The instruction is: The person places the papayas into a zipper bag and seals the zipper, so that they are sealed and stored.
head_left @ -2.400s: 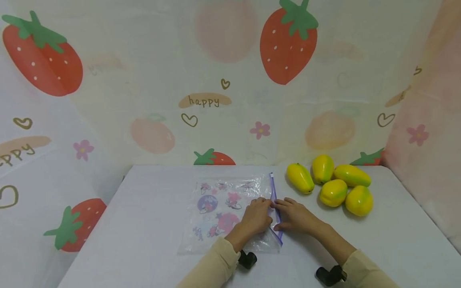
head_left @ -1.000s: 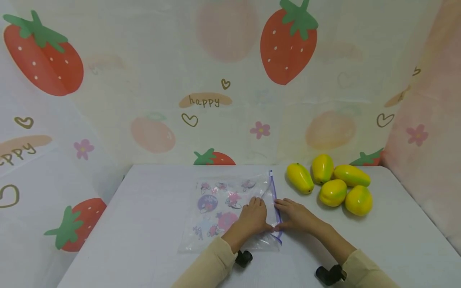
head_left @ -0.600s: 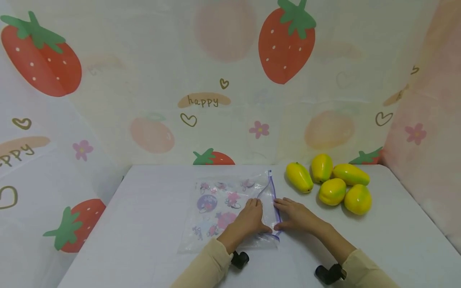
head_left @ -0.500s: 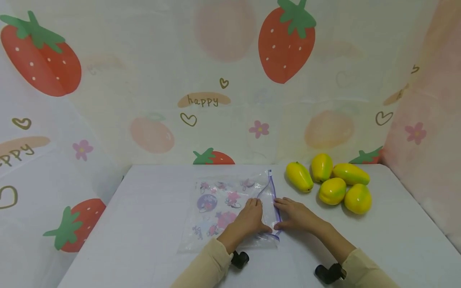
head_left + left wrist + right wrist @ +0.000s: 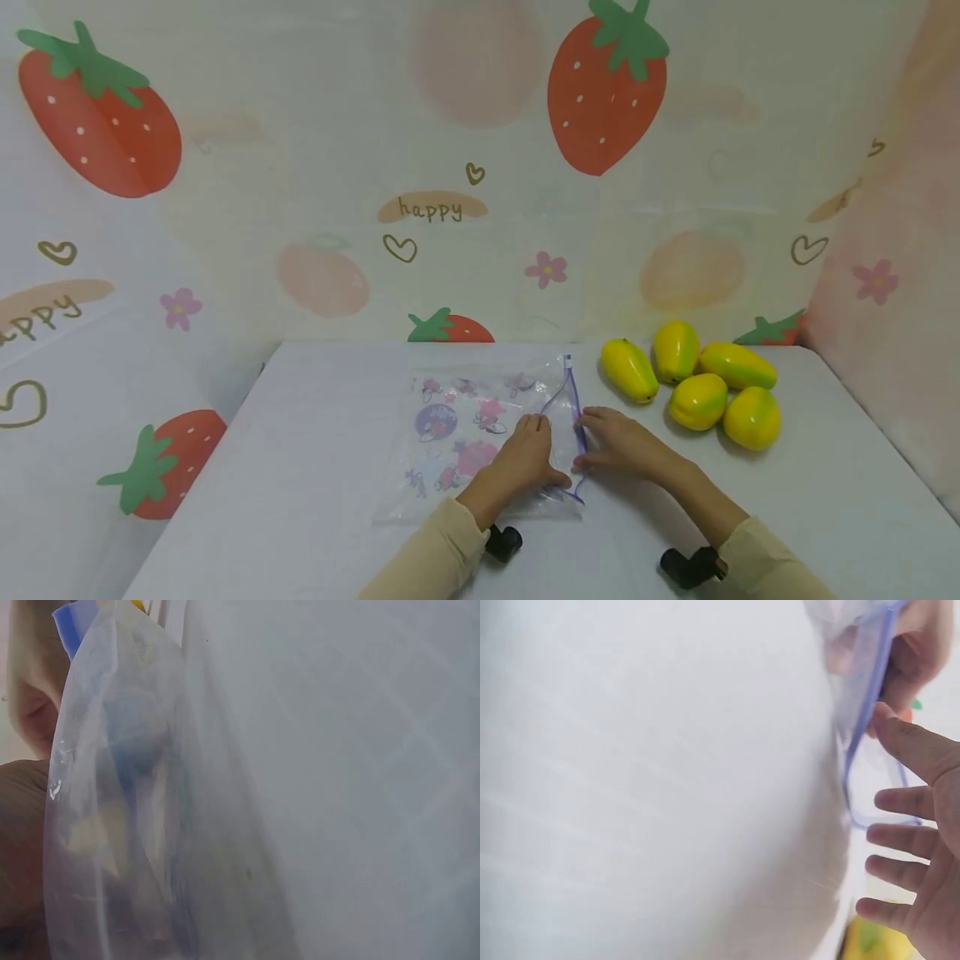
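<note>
A clear zip bag (image 5: 435, 422) with pink and purple prints lies flat on the white table, its purple-edged mouth to the right. My left hand (image 5: 513, 462) grips the upper layer near the mouth, holding it back so that a gap shows between the two purple zip edges (image 5: 871, 682). At the lower zip edge is my right hand (image 5: 626, 443). Seen from the right wrist, its fingers (image 5: 900, 838) are straight and spread, and its thumb reaches the purple strip.
Several yellow-green mangoes (image 5: 699, 402) sit on the table (image 5: 322, 450) beyond my right hand. A patterned cloth wall (image 5: 330, 150) with strawberries stands behind the table. Black wrist cameras (image 5: 686, 568) hang below both sleeves.
My left hand has moved left from the zip edge, drawing the upper layer back and widening the mouth. My right hand's fingers have lifted slightly at the lower edge.
</note>
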Available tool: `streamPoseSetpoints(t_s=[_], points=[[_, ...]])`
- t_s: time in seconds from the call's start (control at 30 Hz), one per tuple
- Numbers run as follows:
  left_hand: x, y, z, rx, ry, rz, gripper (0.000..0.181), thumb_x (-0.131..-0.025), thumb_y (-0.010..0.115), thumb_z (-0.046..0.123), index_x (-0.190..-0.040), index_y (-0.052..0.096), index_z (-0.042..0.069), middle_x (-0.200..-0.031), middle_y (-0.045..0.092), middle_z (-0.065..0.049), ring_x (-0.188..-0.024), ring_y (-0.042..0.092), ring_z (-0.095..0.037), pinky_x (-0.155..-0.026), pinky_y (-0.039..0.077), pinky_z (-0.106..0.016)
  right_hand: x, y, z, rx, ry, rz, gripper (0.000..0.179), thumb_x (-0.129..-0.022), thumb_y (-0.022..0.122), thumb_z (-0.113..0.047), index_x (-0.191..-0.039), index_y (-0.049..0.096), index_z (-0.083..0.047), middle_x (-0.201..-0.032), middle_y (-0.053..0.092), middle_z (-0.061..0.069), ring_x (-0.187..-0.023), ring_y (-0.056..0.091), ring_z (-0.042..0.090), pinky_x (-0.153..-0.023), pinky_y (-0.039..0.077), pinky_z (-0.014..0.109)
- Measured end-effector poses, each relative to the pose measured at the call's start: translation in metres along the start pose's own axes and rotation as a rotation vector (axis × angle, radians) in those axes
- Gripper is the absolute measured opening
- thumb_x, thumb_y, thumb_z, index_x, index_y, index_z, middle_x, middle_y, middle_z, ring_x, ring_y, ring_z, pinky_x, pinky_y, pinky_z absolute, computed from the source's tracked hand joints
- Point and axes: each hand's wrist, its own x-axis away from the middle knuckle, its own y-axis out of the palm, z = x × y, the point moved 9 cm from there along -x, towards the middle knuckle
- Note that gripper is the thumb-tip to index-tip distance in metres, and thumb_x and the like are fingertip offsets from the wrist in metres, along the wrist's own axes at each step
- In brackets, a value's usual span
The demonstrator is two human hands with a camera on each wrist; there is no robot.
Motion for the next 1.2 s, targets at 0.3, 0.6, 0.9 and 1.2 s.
streamPoseSetpoints(t_s=[0.3,0.6,0.9,1.2], points=[[0.001,0.001,0.000,0.021,-0.019,-0.026,0.097,-0.071,0.084,0.044,-0.141,0.041,-0.007,-0.145,0.046,-0.020,-0.136,0.041,-0.029,-0.112,0.038,-0.037,-0.001,-0.030,0.005,0.011,0.009,0.080,0.064,-0.086,0.070,-0.044,-0.134,0.056,-0.002,-0.140,0.050,0.025,-0.129,0.047,0.044,-0.105,0.039,0.059],[0.001,0.004,0.000,-0.020,-0.034,-0.049,0.096,-0.074,0.082,0.046,-0.144,0.040,-0.005,-0.148,0.044,-0.018,-0.139,0.039,-0.030,-0.113,0.037,-0.038,-0.004,-0.053,0.017,0.013,0.061,0.134,0.062,-0.088,0.068,-0.039,-0.135,0.055,-0.001,-0.140,0.049,0.027,-0.128,0.046,0.046,-0.102,0.040,0.061],[0.002,0.002,0.001,0.012,-0.029,-0.026,0.098,-0.073,0.083,0.044,-0.143,0.039,-0.007,-0.147,0.044,-0.021,-0.138,0.039,-0.031,-0.111,0.039,-0.038,-0.004,-0.079,0.021,0.045,0.098,0.227,0.058,-0.088,0.069,-0.036,-0.130,0.057,0.003,-0.136,0.051,0.029,-0.125,0.050,0.046,-0.102,0.042,0.059],[0.002,0.003,-0.001,0.037,-0.026,-0.019,0.096,-0.073,0.084,0.043,-0.142,0.040,-0.007,-0.146,0.045,-0.021,-0.138,0.040,-0.031,-0.112,0.039,-0.039,-0.005,-0.093,0.037,0.006,0.191,0.242,0.062,-0.090,0.067,-0.038,-0.135,0.052,0.002,-0.137,0.050,0.028,-0.124,0.049,0.044,-0.104,0.040,0.059]])
